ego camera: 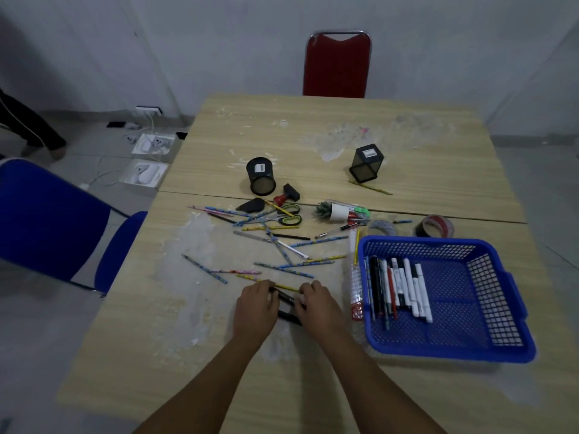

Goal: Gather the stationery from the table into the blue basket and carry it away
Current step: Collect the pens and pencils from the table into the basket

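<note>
Wood-grain table (313, 142), pale w/ worn white patches, fills most of the view. Blue chair (47, 220) stands at its left edge, red chair (336, 67) at the far end. Blue basket (501, 343) sits on the table at right, holding a row of markers and pens (398, 286) along its left side. Two black mesh pen cups (261, 177) lie tipped further back, w/ a tape roll (435, 226) just behind the basket. Scattered pencils (282, 267) and scissors (283, 214) cover the middle. Near edge: left hand (255, 305) and right hand (316, 303), close together, fingers curled round black pens (286, 297) lying btwn them on the tabletop, left of the basket.
</note>
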